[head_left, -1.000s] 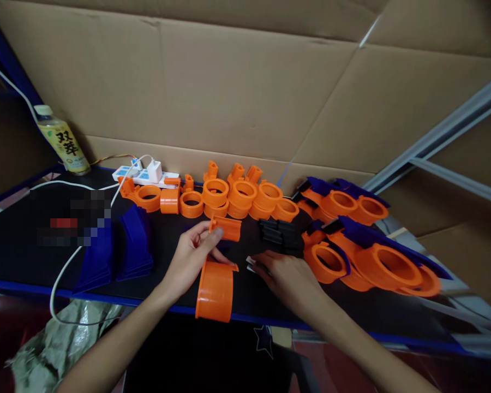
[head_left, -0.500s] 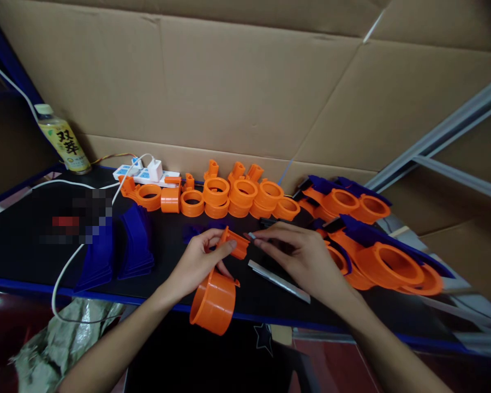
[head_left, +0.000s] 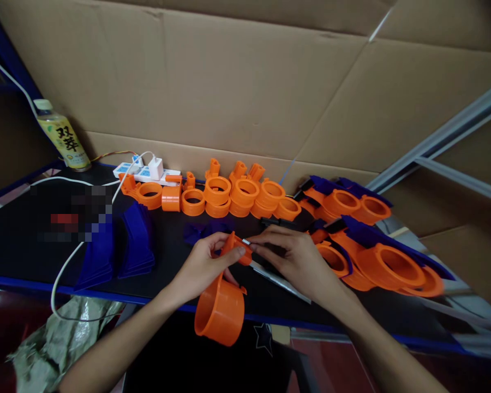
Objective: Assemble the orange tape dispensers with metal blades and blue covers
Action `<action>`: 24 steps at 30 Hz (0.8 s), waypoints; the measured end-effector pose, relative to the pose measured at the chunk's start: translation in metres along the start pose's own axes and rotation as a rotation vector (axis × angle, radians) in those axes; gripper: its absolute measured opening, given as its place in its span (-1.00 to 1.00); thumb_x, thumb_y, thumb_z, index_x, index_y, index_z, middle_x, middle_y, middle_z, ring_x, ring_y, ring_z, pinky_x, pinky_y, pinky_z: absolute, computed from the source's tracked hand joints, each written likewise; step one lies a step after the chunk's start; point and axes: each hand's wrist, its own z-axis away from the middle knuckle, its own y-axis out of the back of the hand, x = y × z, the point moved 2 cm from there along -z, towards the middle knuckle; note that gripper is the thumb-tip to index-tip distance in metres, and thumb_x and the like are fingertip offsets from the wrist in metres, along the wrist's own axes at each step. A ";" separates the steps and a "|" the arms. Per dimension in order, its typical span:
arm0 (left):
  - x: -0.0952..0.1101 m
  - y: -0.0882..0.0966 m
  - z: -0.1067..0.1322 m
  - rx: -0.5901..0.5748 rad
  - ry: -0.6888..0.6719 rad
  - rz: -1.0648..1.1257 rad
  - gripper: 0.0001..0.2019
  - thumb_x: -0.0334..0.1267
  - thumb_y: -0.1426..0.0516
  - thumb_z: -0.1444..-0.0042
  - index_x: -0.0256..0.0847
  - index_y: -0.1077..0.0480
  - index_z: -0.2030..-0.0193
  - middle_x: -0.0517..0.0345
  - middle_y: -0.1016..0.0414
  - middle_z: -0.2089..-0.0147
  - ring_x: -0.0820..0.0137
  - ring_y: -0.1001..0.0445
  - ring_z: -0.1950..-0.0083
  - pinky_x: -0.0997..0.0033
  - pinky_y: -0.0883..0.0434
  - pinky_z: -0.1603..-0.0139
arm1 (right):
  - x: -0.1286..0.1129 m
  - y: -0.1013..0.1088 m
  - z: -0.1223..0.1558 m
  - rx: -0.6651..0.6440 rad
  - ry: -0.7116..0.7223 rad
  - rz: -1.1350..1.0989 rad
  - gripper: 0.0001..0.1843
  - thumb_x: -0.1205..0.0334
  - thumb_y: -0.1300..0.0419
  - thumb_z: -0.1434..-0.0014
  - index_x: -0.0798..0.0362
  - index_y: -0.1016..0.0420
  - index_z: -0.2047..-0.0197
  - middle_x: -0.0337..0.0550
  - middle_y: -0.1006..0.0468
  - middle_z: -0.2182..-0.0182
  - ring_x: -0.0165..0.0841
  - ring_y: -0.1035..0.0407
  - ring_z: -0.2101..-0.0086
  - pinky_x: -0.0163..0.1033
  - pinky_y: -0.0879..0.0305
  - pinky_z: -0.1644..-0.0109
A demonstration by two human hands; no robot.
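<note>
My left hand [head_left: 207,259] is closed around the arm of an orange plastic tape dispenser frame [head_left: 220,312], its wide ring hanging below my fingers. Between the thumb and fingertips of my right hand [head_left: 292,254] is a small silver toothed blade [head_left: 246,242]. The blade is right at the slotted end of the frame; whether it touches the plastic I cannot tell. Under my right hand a long silver strip [head_left: 282,283], perhaps stacked blades, lies on the black tabletop [head_left: 172,273]. Several dark blue curved plates [head_left: 137,243] lie in piles to the left.
Similar orange frames [head_left: 216,188] stand in a row along the cardboard wall [head_left: 229,82]. At the right are orange frames with blue plates attached [head_left: 393,265]. A power strip [head_left: 147,173], a white cable [head_left: 59,273] and a drink bottle [head_left: 63,136] occupy the left side.
My right hand has moved slightly left, bringing the toothed blade up to the frame's end. The orange frame has shifted a little right and down in my left hand.
</note>
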 end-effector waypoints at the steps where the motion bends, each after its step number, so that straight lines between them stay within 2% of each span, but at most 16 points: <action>1: -0.001 -0.001 0.000 -0.008 0.005 0.010 -0.59 0.00 -0.26 -0.20 -0.26 -0.41 -0.02 -0.01 -0.58 0.05 0.40 -0.61 0.52 0.44 -0.53 0.48 | 0.001 -0.003 0.000 0.014 -0.007 0.002 -0.82 0.23 -0.23 -0.32 -0.01 -0.69 0.13 -0.12 -0.65 0.23 -0.34 -0.54 0.27 -0.26 -0.42 0.19; 6: -0.006 -0.004 -0.001 -0.043 0.033 0.067 -0.56 -0.01 -0.28 -0.17 -0.26 -0.39 -0.04 -0.01 -0.60 0.08 0.37 -0.62 0.52 0.44 -0.52 0.48 | 0.003 -0.015 -0.004 0.063 -0.007 0.041 -0.77 0.11 -0.20 -0.35 -0.02 -0.68 0.10 -0.10 -0.65 0.20 -0.31 -0.55 0.24 -0.24 -0.44 0.19; 10: -0.002 0.000 -0.003 0.037 0.066 0.160 -0.55 0.03 -0.29 -0.14 -0.24 -0.38 -0.02 0.03 -0.63 0.21 0.33 -0.63 0.51 0.46 -0.48 0.49 | 0.013 -0.003 0.001 0.080 -0.031 0.192 -0.67 0.05 -0.12 -0.40 -0.04 -0.62 -0.06 -0.07 -0.66 0.08 -0.26 -0.56 0.15 -0.19 -0.47 0.11; 12: 0.001 0.003 -0.004 0.104 0.084 0.190 -0.55 0.04 -0.30 -0.12 -0.22 -0.37 0.02 0.07 -0.62 0.24 0.32 -0.63 0.50 0.47 -0.46 0.51 | 0.025 0.005 0.009 0.011 -0.031 0.345 -0.69 0.06 -0.13 -0.39 -0.05 -0.63 -0.03 -0.07 -0.66 0.07 -0.22 -0.55 0.09 -0.16 -0.48 0.09; 14: 0.004 0.004 -0.003 0.157 0.103 0.207 -0.57 0.04 -0.31 -0.10 -0.20 -0.37 0.04 0.08 -0.62 0.21 0.32 -0.64 0.48 0.48 -0.45 0.52 | 0.039 0.009 0.021 -0.130 -0.033 0.486 -0.76 0.10 -0.21 -0.33 -0.07 -0.65 0.03 -0.10 -0.67 0.10 -0.19 -0.55 0.10 -0.16 -0.48 0.14; 16: 0.006 0.004 -0.003 0.185 0.103 0.220 -0.58 0.03 -0.31 -0.10 -0.18 -0.36 0.05 0.08 -0.62 0.16 0.32 -0.65 0.46 0.47 -0.45 0.52 | 0.052 0.010 0.032 -0.257 -0.061 0.561 -0.78 0.16 -0.30 -0.25 -0.11 -0.66 0.04 -0.13 -0.66 0.12 -0.21 -0.56 0.16 -0.20 -0.46 0.24; 18: 0.006 0.003 -0.003 0.196 0.096 0.225 -0.58 0.03 -0.31 -0.11 -0.17 -0.34 0.05 0.09 -0.62 0.15 0.32 -0.66 0.45 0.46 -0.47 0.49 | 0.060 0.008 0.039 -0.318 -0.094 0.572 -0.75 0.23 -0.31 -0.21 -0.13 -0.65 0.03 -0.13 -0.65 0.13 -0.23 -0.56 0.21 -0.24 -0.43 0.32; 21: 0.001 0.001 -0.003 0.181 0.091 0.215 -0.58 0.02 -0.32 -0.11 -0.16 -0.34 0.04 0.10 -0.61 0.14 0.32 -0.66 0.44 0.48 -0.44 0.52 | 0.056 0.009 0.038 -0.269 -0.073 0.517 -0.73 0.28 -0.26 -0.24 -0.11 -0.64 0.01 -0.11 -0.64 0.09 -0.24 -0.55 0.17 -0.22 -0.45 0.25; 24: -0.005 0.000 -0.004 0.169 0.078 0.185 -0.58 -0.03 -0.32 -0.12 -0.15 -0.32 0.01 0.05 -0.61 0.05 0.32 -0.67 0.39 0.58 -0.33 0.59 | 0.039 0.014 0.029 -0.083 -0.035 0.395 -0.76 0.18 -0.24 -0.29 -0.06 -0.61 -0.01 -0.10 -0.63 0.08 -0.26 -0.55 0.16 -0.18 -0.48 0.14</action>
